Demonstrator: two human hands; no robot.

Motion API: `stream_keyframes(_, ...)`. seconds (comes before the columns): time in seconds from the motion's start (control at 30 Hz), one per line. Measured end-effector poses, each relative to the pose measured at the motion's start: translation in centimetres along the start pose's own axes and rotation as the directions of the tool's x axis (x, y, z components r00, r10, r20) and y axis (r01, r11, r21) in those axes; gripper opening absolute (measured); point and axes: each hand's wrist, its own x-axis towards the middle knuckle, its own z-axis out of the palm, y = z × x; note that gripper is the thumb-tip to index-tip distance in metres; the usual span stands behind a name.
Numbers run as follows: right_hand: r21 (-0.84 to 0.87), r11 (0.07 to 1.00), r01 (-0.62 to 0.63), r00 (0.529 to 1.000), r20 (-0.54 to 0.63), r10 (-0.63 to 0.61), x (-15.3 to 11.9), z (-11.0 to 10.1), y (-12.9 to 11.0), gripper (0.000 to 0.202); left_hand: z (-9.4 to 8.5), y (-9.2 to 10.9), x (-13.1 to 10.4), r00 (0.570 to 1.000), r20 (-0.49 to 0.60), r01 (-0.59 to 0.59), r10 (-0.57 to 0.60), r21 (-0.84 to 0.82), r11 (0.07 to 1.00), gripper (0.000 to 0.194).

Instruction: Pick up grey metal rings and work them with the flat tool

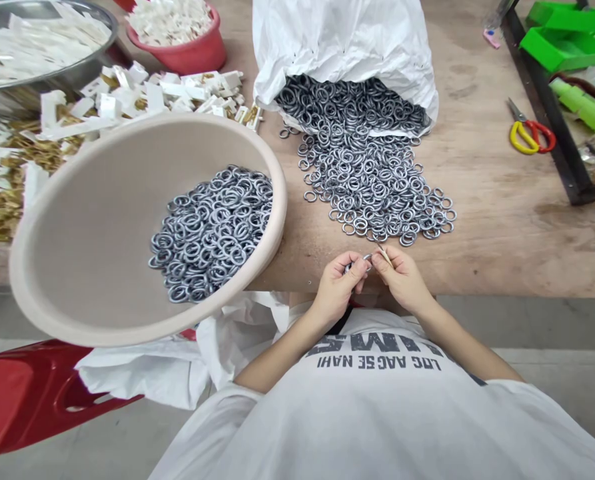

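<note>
At the table's front edge my left hand point(343, 280) is closed in a pinch on a grey ring point(367, 257). Close beside it my right hand point(402, 279) grips a thin pointed tool point(386, 254) with a tan handle, its dark tip toward the rings. The two hands nearly touch, and the fingers hide part of the ring. Just beyond them spreads a pile of loose grey rings point(377, 180), spilling from the mouth of a white sack point(344, 40). To the left, a large beige basin point(84, 220) holds many more grey rings point(217, 230) along its right side.
Scissors point(531, 135) with red and yellow handles lie at right, near a dark metal frame point(552, 120) and green trays point(567, 47). White and brass-coloured parts point(112, 103) are heaped behind the basin, by a steel bowl point(104, 50) and a red tub point(197, 50). A red stool point(37, 393) stands lower left.
</note>
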Motion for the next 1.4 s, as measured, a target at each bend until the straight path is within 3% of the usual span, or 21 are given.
stream_keyframes(0.2, -0.022, 0.999, 0.026, 0.996, -0.082, -0.027, -0.2, 0.06, -0.05, 0.029, 0.13, 0.05, 0.17, 0.998, -0.062, 0.011, -0.013, -0.042, 0.999, 0.03)
stream_keyframes(0.67, -0.051, 0.998, 0.029, 0.999, -0.032, -0.03, -0.41, -0.17, 0.55, 0.023, 0.11, 0.25, 0.15, 0.994, -0.107, 0.025, -0.032, -0.062, 0.998, 0.032)
stream_keyframes(1.07, -0.005, 1.0, 0.013, 0.996, 0.087, -0.013, -0.92, 0.52, 0.3, 0.025, -0.51, -0.13, -0.19, 0.997, -0.078, 0.012, -0.017, -0.059, 0.998, 0.033)
stream_keyframes(1.4, -0.034, 0.999, 0.031, 0.999, -0.015, -0.031, -0.88, 0.03, 0.71, 0.03, -0.2, 0.13, -0.25, 1.0, -0.021, 0.002, -0.002, -0.001, 1.0, 0.035)
